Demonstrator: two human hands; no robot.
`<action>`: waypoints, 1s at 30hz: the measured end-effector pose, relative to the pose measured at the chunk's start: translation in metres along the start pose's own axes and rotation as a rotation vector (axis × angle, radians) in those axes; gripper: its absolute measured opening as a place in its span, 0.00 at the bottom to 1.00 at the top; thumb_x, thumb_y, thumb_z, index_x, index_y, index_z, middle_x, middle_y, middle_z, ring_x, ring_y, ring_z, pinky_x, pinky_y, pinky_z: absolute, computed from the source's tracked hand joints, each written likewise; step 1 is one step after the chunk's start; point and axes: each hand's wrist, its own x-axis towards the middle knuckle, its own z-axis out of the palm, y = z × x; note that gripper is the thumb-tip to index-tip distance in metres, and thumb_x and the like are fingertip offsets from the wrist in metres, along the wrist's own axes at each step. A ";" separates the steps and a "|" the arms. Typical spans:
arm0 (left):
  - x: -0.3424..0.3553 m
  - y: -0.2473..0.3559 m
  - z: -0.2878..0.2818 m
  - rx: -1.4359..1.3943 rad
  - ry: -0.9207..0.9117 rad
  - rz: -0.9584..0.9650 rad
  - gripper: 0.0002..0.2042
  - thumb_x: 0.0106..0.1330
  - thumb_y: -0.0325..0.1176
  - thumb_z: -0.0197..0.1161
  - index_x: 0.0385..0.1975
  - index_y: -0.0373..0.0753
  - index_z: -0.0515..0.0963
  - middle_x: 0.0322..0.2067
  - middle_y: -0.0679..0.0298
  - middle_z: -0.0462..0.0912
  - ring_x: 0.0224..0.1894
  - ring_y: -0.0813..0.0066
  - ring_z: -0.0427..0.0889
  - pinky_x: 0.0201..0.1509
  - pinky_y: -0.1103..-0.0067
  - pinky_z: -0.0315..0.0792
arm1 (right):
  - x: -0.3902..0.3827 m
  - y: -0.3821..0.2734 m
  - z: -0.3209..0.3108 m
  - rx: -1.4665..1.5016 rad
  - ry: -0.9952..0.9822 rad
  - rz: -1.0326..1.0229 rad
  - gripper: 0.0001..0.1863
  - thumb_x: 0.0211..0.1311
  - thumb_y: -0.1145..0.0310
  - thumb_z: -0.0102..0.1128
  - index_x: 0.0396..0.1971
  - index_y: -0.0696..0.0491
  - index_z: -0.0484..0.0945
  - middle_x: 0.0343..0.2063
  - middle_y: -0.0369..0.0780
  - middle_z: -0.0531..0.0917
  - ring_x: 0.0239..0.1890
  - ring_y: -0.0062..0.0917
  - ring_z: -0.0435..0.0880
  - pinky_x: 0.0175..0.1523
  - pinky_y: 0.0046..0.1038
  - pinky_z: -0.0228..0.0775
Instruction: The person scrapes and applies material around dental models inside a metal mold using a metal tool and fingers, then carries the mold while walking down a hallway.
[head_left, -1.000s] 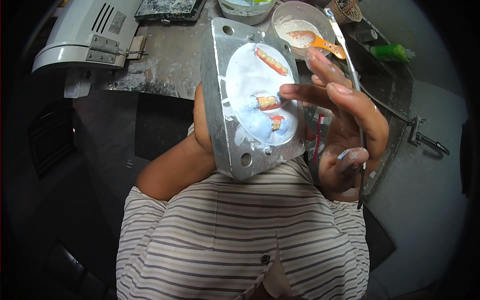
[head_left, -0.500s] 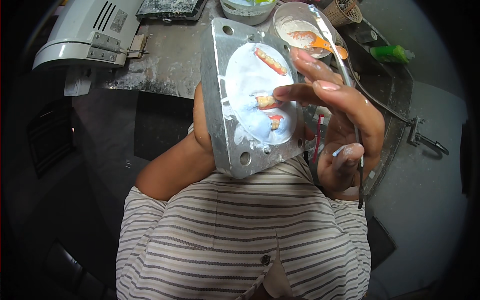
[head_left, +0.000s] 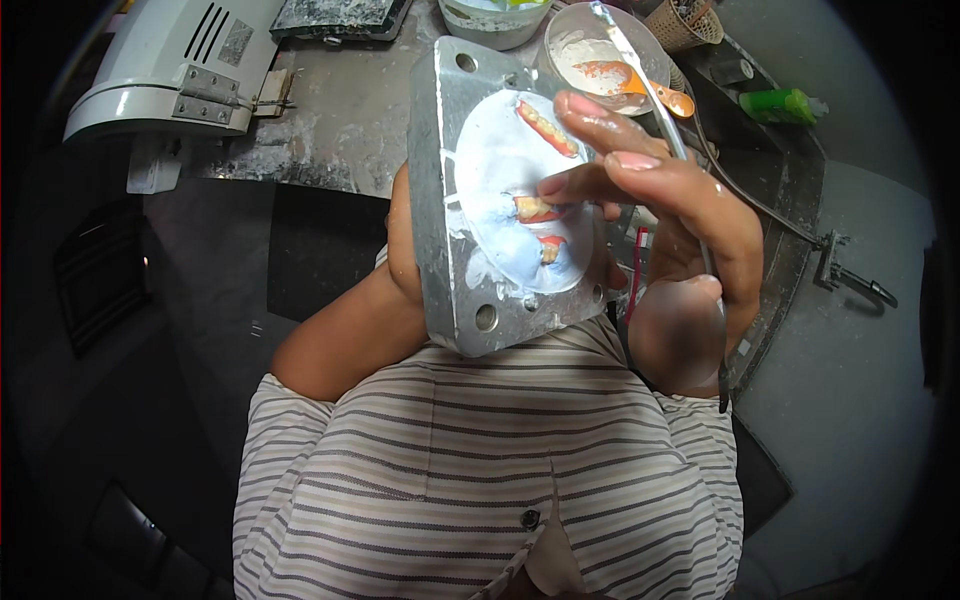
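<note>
Moved since the earlier frame: your right hand, shifted left, and the slim silvery metal tool it carried, upper end swung left.

Item: thick grey metal flask block with corner holes. Held up before your striped cloth shirt, its face turned up, probably for a clear view of its round fill.

Item: white to pale-blue plaster-like fill, set in the flask's face, bearing three rows of cream teeth on pink bases.

Left hand: mostly hidden behind the flask, gripping it, seemingly as its only steady support.

Right hand: partly blurred, at the flask's right; fingers spread, one fingertip apparently touching the middle row. The tool was tucked among the fingers, presumably to free that fingertip without setting it down.

Beyond the flask's upper right: clear round bowl of white powder, an orange plastic spoon resting in it, likely for ready scooping. Beyond its upper left: grey, white-smeared worktop.
</note>
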 end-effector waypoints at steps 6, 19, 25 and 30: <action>-0.002 -0.004 0.005 0.155 -0.001 0.009 0.37 0.72 0.60 0.37 0.68 0.32 0.61 0.57 0.37 0.72 0.58 0.39 0.75 0.57 0.42 0.73 | 0.001 0.002 0.000 0.040 0.033 -0.001 0.34 0.77 0.41 0.36 0.59 0.60 0.66 0.56 0.63 0.77 0.41 0.39 0.88 0.50 0.35 0.73; 0.000 0.000 0.000 -0.087 -0.026 0.042 0.32 0.74 0.51 0.37 0.67 0.31 0.61 0.58 0.42 0.72 0.53 0.44 0.79 0.57 0.55 0.79 | 0.013 0.011 0.011 0.165 0.160 0.014 0.24 0.55 0.81 0.63 0.54 0.64 0.70 0.53 0.61 0.79 0.39 0.30 0.87 0.54 0.33 0.77; 0.003 -0.009 0.014 0.102 0.088 0.166 0.31 0.75 0.50 0.37 0.68 0.31 0.61 0.58 0.42 0.72 0.53 0.46 0.80 0.57 0.57 0.78 | 0.012 0.008 0.012 0.161 0.129 0.064 0.24 0.55 0.85 0.64 0.52 0.62 0.69 0.50 0.60 0.81 0.37 0.29 0.86 0.50 0.29 0.79; 0.000 -0.011 0.017 0.212 0.081 0.185 0.30 0.75 0.49 0.37 0.68 0.31 0.61 0.58 0.43 0.73 0.55 0.48 0.79 0.59 0.57 0.77 | 0.011 0.010 0.013 0.155 0.140 0.046 0.24 0.54 0.86 0.63 0.52 0.62 0.69 0.49 0.60 0.82 0.37 0.28 0.86 0.49 0.29 0.79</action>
